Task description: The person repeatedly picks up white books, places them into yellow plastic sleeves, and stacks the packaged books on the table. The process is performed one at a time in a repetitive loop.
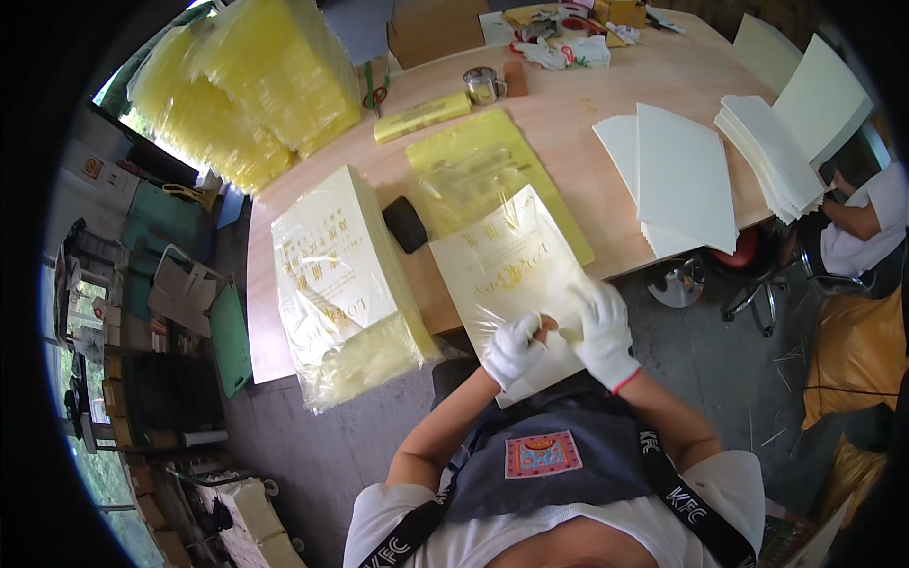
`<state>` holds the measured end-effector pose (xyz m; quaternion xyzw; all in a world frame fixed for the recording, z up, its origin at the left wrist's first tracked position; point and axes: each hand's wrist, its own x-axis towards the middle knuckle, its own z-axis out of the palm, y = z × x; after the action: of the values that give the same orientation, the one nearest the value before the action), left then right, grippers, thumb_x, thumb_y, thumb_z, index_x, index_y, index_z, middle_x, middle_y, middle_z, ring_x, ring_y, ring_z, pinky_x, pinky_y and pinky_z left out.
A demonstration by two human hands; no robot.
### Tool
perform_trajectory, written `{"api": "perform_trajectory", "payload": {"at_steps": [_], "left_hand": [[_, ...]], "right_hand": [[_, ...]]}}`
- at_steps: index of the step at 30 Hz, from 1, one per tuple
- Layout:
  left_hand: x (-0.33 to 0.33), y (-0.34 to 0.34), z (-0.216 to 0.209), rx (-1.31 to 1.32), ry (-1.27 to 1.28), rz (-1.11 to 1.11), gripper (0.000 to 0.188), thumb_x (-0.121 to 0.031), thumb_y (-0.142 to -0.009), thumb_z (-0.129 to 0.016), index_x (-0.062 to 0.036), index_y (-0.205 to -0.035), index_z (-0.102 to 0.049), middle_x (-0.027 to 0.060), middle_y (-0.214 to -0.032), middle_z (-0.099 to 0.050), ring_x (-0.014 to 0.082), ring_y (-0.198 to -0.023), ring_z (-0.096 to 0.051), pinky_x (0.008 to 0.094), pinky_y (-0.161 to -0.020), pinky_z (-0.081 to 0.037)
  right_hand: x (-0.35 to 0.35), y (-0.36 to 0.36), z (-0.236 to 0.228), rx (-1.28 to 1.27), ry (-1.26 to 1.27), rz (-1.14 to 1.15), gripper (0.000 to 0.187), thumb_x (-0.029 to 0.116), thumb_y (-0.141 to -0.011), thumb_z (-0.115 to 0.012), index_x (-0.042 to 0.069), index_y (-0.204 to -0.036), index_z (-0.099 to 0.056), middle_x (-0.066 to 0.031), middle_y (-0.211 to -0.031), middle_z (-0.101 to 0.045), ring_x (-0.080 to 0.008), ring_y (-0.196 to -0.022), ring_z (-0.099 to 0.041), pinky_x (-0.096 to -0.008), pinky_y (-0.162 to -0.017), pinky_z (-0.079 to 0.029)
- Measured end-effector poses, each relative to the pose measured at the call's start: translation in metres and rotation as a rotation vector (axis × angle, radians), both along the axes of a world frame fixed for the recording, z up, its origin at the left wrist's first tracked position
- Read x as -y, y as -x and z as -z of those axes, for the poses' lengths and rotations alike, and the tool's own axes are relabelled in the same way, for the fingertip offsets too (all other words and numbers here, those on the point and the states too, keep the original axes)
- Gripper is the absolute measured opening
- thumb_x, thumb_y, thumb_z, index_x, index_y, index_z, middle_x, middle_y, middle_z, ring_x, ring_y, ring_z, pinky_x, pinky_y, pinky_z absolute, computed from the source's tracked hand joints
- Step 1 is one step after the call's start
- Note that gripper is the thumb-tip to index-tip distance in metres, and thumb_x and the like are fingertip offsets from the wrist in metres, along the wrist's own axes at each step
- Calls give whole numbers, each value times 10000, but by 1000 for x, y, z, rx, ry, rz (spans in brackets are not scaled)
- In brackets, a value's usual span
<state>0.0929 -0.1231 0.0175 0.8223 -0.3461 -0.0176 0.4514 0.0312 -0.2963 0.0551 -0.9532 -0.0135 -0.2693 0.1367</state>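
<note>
In front of me a white cover with gold print [488,260] lies tilted over the table's near edge, with glossy clear film over it. Both my hands wear white gloves and meet above its lower end. My left hand [514,352] is closed, with a bare thumb tip showing; what it pinches is too small to make out. Close beside it, my right hand [606,341] is smeared by motion, so its grip is unclear. To the left, a thick stack of similar covers in clear film [327,270] rests on the table. Yellow plastic sleeves [554,204] lie beyond the cover.
A small black block [405,225] sits beside the stack. Farther off are a yellow bundle [421,117], scissors [376,97], a metal mug [483,85] and piled yellow sleeves [270,76]. White boards [684,180] lie at right, near a seated person [866,222].
</note>
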Motion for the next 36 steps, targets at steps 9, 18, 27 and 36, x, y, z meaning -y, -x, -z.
{"api": "perform_trajectory", "payload": {"at_steps": [9,18,27,36], "left_hand": [[-99,-16,97,-121,191,-614,115,-78,-819,-640,-68,-827,-526,40,-709,-533,168,-614,-513,326,-592,-435],[-133,131,31,-535,234,-411,179,-69,-791,-744,-65,-784,-565,0,-709,-582,68,-631,-506,225,-587,-434],[-92,44,17,-162,68,-478,215,21,-685,-671,-61,-758,-486,105,-705,-504,259,-588,-520,343,-545,-441],[-134,61,97,-573,139,-710,159,-224,-905,-641,-73,-886,-594,27,-760,-594,136,-679,-575,296,-622,-479]], "right_hand": [[34,-23,67,-446,166,128,271,335,-922,-494,94,-825,-570,-100,-606,-634,-279,-546,-638,-457,-508,-487],[25,119,34,-483,322,-103,191,286,-757,-575,157,-626,-524,-28,-492,-550,-190,-398,-551,-361,-389,-423],[42,40,31,-414,95,-109,252,301,-796,-583,113,-628,-576,-99,-500,-558,-295,-446,-579,-429,-420,-432],[81,50,64,-673,-390,60,322,372,-927,-467,109,-905,-651,-168,-821,-675,-369,-797,-653,-492,-687,-482]]}}
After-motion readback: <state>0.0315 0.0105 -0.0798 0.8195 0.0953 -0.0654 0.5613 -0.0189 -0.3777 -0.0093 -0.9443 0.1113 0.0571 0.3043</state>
